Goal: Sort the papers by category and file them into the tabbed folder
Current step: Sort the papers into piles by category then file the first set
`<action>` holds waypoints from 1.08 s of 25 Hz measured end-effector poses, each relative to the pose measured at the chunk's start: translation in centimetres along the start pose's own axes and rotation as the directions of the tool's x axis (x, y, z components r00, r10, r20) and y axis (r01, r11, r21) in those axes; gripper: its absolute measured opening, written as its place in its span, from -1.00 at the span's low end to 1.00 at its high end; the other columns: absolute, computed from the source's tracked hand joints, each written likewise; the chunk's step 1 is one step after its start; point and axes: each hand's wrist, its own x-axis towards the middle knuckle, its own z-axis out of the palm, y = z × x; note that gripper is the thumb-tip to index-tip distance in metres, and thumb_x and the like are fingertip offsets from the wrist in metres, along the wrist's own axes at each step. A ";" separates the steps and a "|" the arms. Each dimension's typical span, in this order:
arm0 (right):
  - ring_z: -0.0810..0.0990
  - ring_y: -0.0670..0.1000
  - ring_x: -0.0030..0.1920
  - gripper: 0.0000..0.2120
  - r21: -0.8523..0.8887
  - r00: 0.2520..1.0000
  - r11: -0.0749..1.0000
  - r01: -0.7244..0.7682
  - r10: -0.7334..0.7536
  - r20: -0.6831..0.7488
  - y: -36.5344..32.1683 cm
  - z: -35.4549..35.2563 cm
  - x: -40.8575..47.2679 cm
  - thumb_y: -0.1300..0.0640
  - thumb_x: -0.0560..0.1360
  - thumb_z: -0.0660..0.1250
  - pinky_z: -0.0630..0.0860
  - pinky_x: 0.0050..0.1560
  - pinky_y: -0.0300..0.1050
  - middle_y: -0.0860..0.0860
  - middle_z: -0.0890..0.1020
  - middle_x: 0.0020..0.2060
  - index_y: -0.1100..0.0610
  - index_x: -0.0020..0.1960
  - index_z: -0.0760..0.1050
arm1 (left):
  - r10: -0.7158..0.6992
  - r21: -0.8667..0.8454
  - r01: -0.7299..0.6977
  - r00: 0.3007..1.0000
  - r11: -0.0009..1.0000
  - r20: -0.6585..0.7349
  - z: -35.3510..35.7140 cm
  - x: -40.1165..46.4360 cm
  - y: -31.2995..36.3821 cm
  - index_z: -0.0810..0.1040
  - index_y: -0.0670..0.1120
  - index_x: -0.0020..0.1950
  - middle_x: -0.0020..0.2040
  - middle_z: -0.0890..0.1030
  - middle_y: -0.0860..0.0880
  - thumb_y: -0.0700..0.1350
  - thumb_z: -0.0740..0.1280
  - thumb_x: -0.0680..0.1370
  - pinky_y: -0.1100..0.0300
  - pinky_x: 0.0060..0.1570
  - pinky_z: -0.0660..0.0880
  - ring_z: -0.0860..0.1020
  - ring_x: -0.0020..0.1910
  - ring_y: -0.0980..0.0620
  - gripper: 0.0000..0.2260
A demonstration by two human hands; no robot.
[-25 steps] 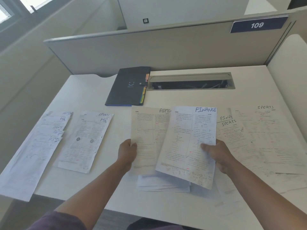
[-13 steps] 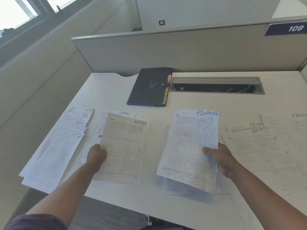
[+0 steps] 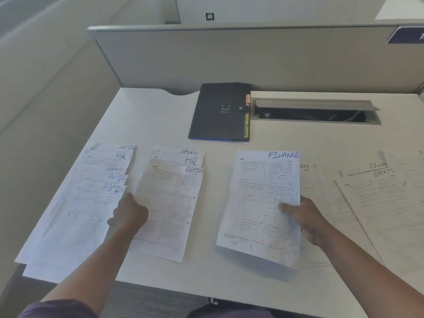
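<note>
The left hand has its grip clamped on the left edge of the ADMIN sheet, over the SPORTS and HR papers. The right hand pinches the FINANCE sheet near the table's middle. The dark tabbed folder lies closed at the far side.

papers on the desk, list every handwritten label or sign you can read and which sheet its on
"FINANCE": sheet in the right hand.
"ADMIN": sheet in the left hand.
"SPORTS", "HR": sheets under it.
"ADMIN", "HR", "SPORTS", "ADMIN", "ADMIN": left fanned pile.
"FINA" cut off, "SPORTS": right pile.
Folder tabs, printed text and blue sign: too small, blurred or cut off.
</note>
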 end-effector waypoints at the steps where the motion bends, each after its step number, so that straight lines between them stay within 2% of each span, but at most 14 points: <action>1: 0.73 0.13 0.09 -0.76 0.004 1.000 1.000 -0.003 0.003 -0.012 0.0 -0.2 -0.3 0.23 0.62 0.40 0.64 0.19 0.20 -0.01 0.76 0.08 0.06 0.26 0.64 | 0.033 0.014 -0.033 0.999 0.999 -0.034 0.2 -0.2 0.5 0.28 -0.04 0.54 0.46 0.40 -0.13 -0.19 0.26 0.54 -0.20 0.33 0.30 0.38 0.39 -0.27 -0.45; 3: 0.73 0.14 0.09 -0.76 0.012 0.999 1.000 -0.011 0.011 -0.048 0.1 -0.8 -0.7 0.23 0.62 0.40 0.63 0.21 0.22 0.00 0.76 0.08 0.06 0.26 0.64 | 0.157 -0.026 -0.161 0.982 0.987 -0.101 1.3 -0.5 1.6 0.24 -0.06 0.60 0.56 0.28 -0.11 -0.17 0.29 0.59 -0.25 0.43 0.24 0.26 0.49 -0.27 -0.42; 6: 0.73 0.15 0.09 -0.77 0.023 0.994 0.999 -0.033 0.035 -0.103 0.5 -2.5 -0.8 0.24 0.61 0.40 0.62 0.22 0.23 0.01 0.76 0.08 0.07 0.25 0.64 | 0.398 -0.210 -0.413 0.911 0.886 -0.110 3.8 -2.6 5.4 0.37 -0.10 0.55 0.51 0.37 -0.13 -0.17 0.32 0.63 -0.18 0.43 0.29 0.33 0.45 -0.26 -0.52; 9: 0.73 0.16 0.08 -0.76 0.028 0.986 0.997 -0.070 0.073 -0.151 1.3 -5.1 -0.6 0.27 0.60 0.40 0.62 0.22 0.23 0.03 0.76 0.07 0.09 0.24 0.65 | 0.567 -0.404 -0.515 0.824 0.756 0.010 6.9 -7.4 10.0 0.45 -0.14 0.47 0.40 0.48 -0.11 -0.17 0.35 0.63 0.08 0.27 0.43 0.52 0.28 -0.10 -0.60; 11: 0.72 0.18 0.07 -0.75 0.040 0.981 0.995 -0.097 0.102 -0.168 1.8 -7.3 -0.6 0.28 0.60 0.40 0.62 0.18 0.18 0.05 0.75 0.07 0.12 0.25 0.64 | 0.623 -0.438 -0.518 0.771 0.734 0.131 9.6 -10.8 12.5 0.46 -0.11 0.46 0.34 0.49 -0.06 -0.13 0.36 0.63 0.17 0.17 0.44 0.55 0.19 0.00 -0.61; 13: 0.71 0.18 0.08 -0.76 0.037 0.980 0.992 -0.119 0.123 -0.155 2.2 -9.8 -0.7 0.29 0.60 0.40 0.62 0.13 0.13 0.07 0.75 0.08 0.13 0.24 0.64 | 0.620 -0.455 -0.478 0.748 0.751 0.237 12.3 -14.0 14.6 0.42 -0.08 0.48 0.31 0.48 -0.02 -0.09 0.35 0.63 0.08 0.27 0.47 0.52 0.24 -0.02 -0.58; 15: 0.71 0.19 0.09 -0.77 0.031 0.980 0.990 -0.140 0.143 -0.138 2.6 -12.6 -0.5 0.30 0.59 0.41 0.60 0.20 0.17 0.08 0.75 0.08 0.13 0.22 0.65 | 0.580 -0.474 -0.412 0.760 0.778 0.293 14.0 -16.4 16.5 0.38 -0.06 0.49 0.28 0.43 0.03 -0.07 0.34 0.62 -0.04 0.35 0.46 0.47 0.30 -0.05 -0.56; 17: 0.71 0.20 0.10 -0.78 0.019 0.980 0.988 -0.156 0.157 -0.120 3.2 -14.8 0.0 0.29 0.59 0.42 0.58 0.29 0.23 0.08 0.75 0.07 0.13 0.21 0.66 | 0.536 -0.456 -0.375 0.789 0.807 0.300 14.9 -17.7 17.8 0.34 -0.06 0.51 0.29 0.39 0.01 -0.07 0.33 0.61 -0.09 0.38 0.46 0.43 0.33 -0.09 -0.52; 19: 0.72 0.20 0.09 -0.78 0.015 0.982 0.987 -0.161 0.162 -0.101 3.8 -16.4 0.5 0.29 0.58 0.43 0.59 0.28 0.25 0.08 0.76 0.06 0.13 0.20 0.67 | 0.477 -0.422 -0.340 0.834 0.841 0.278 15.3 -18.5 19.1 0.32 -0.09 0.52 0.34 0.39 -0.04 -0.09 0.32 0.60 -0.06 0.39 0.44 0.43 0.35 -0.11 -0.51; 21: 0.73 0.19 0.07 -0.79 0.012 0.985 0.988 -0.157 0.157 -0.077 4.4 -16.9 1.0 0.28 0.58 0.43 0.61 0.25 0.24 0.08 0.76 0.05 0.13 0.20 0.67 | 0.387 -0.449 -0.236 0.879 0.862 0.279 15.1 -19.1 20.4 0.36 -0.10 0.48 0.32 0.42 -0.06 -0.11 0.33 0.59 -0.01 0.31 0.49 0.48 0.28 -0.11 -0.55; 24: 0.74 0.18 0.05 -0.81 0.011 0.988 0.989 -0.146 0.147 -0.037 5.0 -17.0 1.5 0.25 0.59 0.42 0.63 0.21 0.24 0.06 0.77 0.04 0.10 0.19 0.67 | 0.242 -0.579 -0.010 0.915 0.815 0.324 14.8 -19.6 22.0 0.41 -0.06 0.25 0.16 0.54 -0.03 -0.17 0.35 0.59 0.09 0.04 0.54 0.57 0.09 -0.07 -0.74; 27: 0.75 0.15 0.05 -0.81 0.015 0.990 0.990 -0.138 0.139 -0.019 5.5 -17.1 1.6 0.22 0.60 0.42 0.64 0.20 0.23 0.03 0.77 0.03 0.06 0.18 0.67 | 0.215 -0.639 0.079 0.904 0.765 0.369 15.0 -19.4 22.4 0.61 -0.20 0.09 0.06 0.71 -0.09 -0.22 0.39 0.57 -0.02 0.02 0.67 0.69 -0.01 -0.11 -0.87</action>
